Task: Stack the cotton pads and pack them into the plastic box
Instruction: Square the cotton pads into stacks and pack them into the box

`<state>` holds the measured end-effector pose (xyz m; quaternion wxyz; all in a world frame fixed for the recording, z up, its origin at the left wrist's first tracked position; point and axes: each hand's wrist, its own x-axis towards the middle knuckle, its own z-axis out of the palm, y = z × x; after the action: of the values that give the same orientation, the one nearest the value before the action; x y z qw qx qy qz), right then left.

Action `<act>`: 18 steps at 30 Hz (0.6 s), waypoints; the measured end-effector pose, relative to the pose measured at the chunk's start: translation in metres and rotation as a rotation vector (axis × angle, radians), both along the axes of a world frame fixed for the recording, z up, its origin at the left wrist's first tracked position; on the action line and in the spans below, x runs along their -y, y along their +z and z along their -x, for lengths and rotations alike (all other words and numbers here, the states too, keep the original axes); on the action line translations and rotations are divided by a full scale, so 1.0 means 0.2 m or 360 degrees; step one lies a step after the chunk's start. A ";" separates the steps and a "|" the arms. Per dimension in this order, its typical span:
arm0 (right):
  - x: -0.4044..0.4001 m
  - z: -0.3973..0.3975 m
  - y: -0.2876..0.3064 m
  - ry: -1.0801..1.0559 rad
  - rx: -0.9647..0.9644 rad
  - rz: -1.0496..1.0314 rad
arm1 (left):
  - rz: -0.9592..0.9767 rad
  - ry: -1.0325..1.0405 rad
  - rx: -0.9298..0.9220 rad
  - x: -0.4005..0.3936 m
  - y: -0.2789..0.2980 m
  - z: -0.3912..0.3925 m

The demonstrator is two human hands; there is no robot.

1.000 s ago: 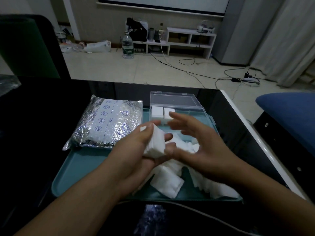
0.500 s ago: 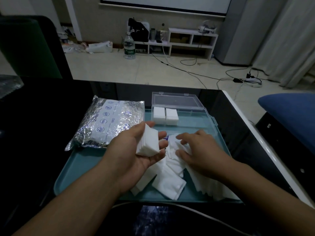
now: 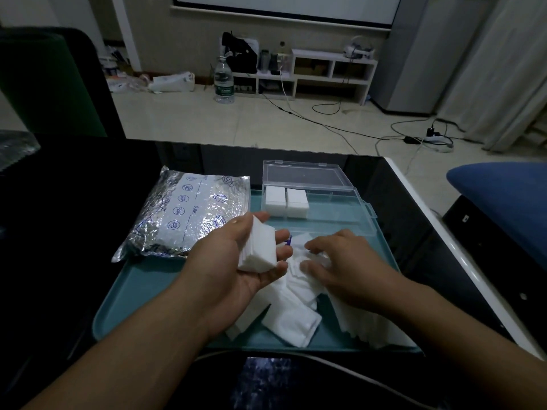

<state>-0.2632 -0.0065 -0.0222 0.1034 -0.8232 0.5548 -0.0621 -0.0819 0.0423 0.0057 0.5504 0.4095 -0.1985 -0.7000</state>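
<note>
Cotton pads stacked inside left hand grip

Single head cam, wide-angle, looks fwd and down, close over teal tray; room floor beyond.

A home living room: a tiled floor strewn with cables, a low white shelf unit under a wall screen, pale curtains, a water bottle on the floor, and a glossy black table beside a blue cushioned seat
</note>
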 end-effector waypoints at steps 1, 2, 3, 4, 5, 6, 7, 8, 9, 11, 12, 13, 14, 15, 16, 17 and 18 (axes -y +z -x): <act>0.00 0.00 0.00 0.0010 -0.0016 -0.0017 | 0.0001 -0.0001 0.0001 0.00 0.00 0.00; 0.00 -0.01 -0.01 0.0018 -0.0015 -0.0002 | 0.0002 0.0001 0.0003 0.00 0.00 0.00; 0.00 -0.01 -0.01 0.0019 -0.0003 0.0031 | 0.0001 0.0002 0.0007 0.00 0.00 0.00; 0.01 -0.01 -0.02 0.0008 0.0017 0.0065 | 0.0001 0.0004 0.0010 0.00 0.00 0.00; 0.02 0.00 -0.02 -0.0014 0.0040 0.0090 | 0.0001 0.0006 0.0011 0.00 0.00 0.01; 0.02 0.00 -0.03 -0.0043 0.0069 0.0111 | 0.0003 0.0010 0.0009 0.00 0.00 0.01; 0.02 0.00 -0.02 -0.0072 0.0099 0.0142 | 0.0008 0.0013 0.0005 -0.01 0.00 0.01; 0.02 0.01 -0.02 -0.0096 0.0130 0.0189 | 0.0013 0.0015 0.0000 -0.01 0.00 0.01; 0.02 0.01 -0.02 -0.0116 0.0167 0.0248 | 0.0015 0.0016 0.0000 -0.01 0.00 0.01; 0.02 0.00 0.00 -0.0178 0.0321 0.0322 | 0.0019 0.0024 -0.0001 0.00 0.00 0.00; 0.02 -0.01 0.02 -0.0213 0.0451 0.0331 | 0.0024 0.0033 -0.0004 0.00 0.01 0.00; 0.01 -0.02 0.03 -0.0241 0.0595 0.0330 | 0.0030 0.0044 -0.0006 0.00 0.01 0.00; 0.01 -0.02 0.05 -0.0269 0.0735 0.0307 | 0.0037 0.0056 -0.0001 0.00 0.01 0.00; 0.00 -0.03 0.08 -0.0297 0.0888 0.0243 | 0.0042 0.0071 0.0013 0.00 0.01 0.00; -0.01 -0.03 0.10 -0.0324 0.1073 0.0121 | 0.0045 0.0088 0.0035 0.00 0.01 0.00; -0.03 -0.03 0.12 -0.0345 0.1293 -0.0057 | 0.0047 0.0109 0.0059 0.00 0.00 0.00; -0.05 -0.04 0.14 -0.0358 0.1492 -0.0241 | 0.0049 0.0132 0.0084 0.01 0.00 0.00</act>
<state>-0.2562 0.0037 0.0066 0.3943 -0.6317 0.5371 -0.3963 -0.0824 0.0412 0.0057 0.5796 0.4273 -0.2066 -0.6624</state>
